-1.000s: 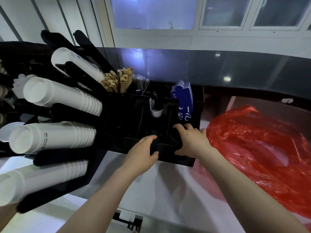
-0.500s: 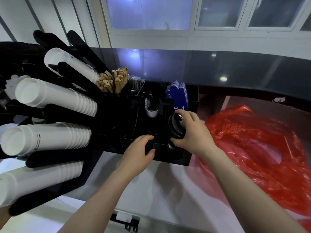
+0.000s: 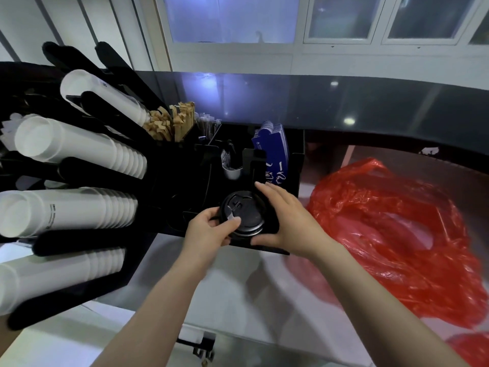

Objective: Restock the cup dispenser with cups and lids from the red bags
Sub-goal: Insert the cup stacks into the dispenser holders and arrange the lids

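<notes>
1. Far left: cup dispenser [image 3: 87, 170], black rack w/ white cup stacks [image 3: 79, 152] lying sideways, mouths twd camera. Several rows look well filled. Cups seem done; judging lids are the step in hand.
2. Centre-left, behind: brown stir sticks [image 3: 172, 124] + clear straws, upright in the organiser's far compartments. Not task items.
3. Left hand [image 3: 209, 229]: forearm comes up from near-left, wrist roughly straight. Thumb lies on top of the black lid stack [image 3: 243, 214], other fingers curl round its left rim, so it pinches the stack's left edge.
4. Lid stack: top lid faces camera, sip tab visible. Sits over the near compartment of the black organiser [image 3: 267, 247], between both hands. Can't tell if it's seated or only held above the slot.
5. Right hand [image 3: 285, 221]: forearm enters from near-right, wrist bent inward. Fingers curved round the stack's right + far side, thumb at the near rim. Gripping, not flat.
6. Blue card sleeves [image 3: 274, 152] stand upright just behind the right hand.
7. Next move, my call: line stack w/ slot, lower it straight, keep both sides squeezed so lids don't fan out, then let go.
8. Right: red bag [image 3: 391, 234] slumped on the tabletop [image 3: 238, 287], near the organiser, mouth loose. Contents not visible; 2nd bit of red at the near-right corner.
</notes>
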Available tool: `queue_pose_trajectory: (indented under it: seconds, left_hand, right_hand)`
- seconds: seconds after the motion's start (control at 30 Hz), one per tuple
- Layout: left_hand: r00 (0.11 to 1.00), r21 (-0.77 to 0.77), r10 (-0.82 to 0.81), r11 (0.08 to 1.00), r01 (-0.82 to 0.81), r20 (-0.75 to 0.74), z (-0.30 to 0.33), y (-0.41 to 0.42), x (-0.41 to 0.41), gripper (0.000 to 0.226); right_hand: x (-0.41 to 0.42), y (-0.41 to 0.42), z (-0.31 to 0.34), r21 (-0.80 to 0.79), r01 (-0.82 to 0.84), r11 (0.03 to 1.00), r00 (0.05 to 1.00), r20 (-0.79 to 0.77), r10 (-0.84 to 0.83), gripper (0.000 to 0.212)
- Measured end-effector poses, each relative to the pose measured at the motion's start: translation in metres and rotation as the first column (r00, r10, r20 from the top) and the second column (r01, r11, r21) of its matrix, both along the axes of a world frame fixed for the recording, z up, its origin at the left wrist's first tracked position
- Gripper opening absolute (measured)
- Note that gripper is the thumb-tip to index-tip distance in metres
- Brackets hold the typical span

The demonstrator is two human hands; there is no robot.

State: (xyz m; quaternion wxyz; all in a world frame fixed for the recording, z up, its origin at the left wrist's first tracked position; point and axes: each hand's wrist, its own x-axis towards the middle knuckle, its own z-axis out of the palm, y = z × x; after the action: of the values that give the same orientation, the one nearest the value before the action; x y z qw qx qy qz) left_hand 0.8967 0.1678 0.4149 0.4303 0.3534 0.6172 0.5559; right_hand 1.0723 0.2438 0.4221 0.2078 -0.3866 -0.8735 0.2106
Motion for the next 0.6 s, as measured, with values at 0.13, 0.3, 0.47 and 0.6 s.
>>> queue_pose_trajectory:
  seconds: [0.13, 0.3, 0.47, 0.6]
  left_hand:
    - [0.998, -0.019, 0.063, 0.998, -0.064, -0.019, -0.005, -0.005, -0.013, 0.027]
    - [0.995, 0.005, 0.100, 0.995, -0.100, 0.007, -0.006, -0.010, -0.027, 0.023]
    - [0.993, 0.035, 0.118, 0.992, -0.119, 0.019, -0.007, -0.017, -0.032, 0.023]
    - [0.992, 0.023, 0.127, 0.992, -0.127, 0.007, -0.009, -0.024, -0.035, 0.021]
  right_hand:
    - [0.003, 0.016, -0.006, 0.047, 0.078, 0.996, 0.996, 0.039, -0.079, 0.062]
    - [-0.012, 0.033, -0.016, 0.191, 0.014, 0.982, 0.885, 0.455, -0.101, 0.070]
    - [-0.029, 0.038, -0.025, 0.228, -0.001, 0.974, 0.742, 0.653, -0.152, 0.084]
    - [-0.031, 0.041, -0.022, 0.204, 0.029, 0.979, 0.734, 0.660, -0.160, 0.087]
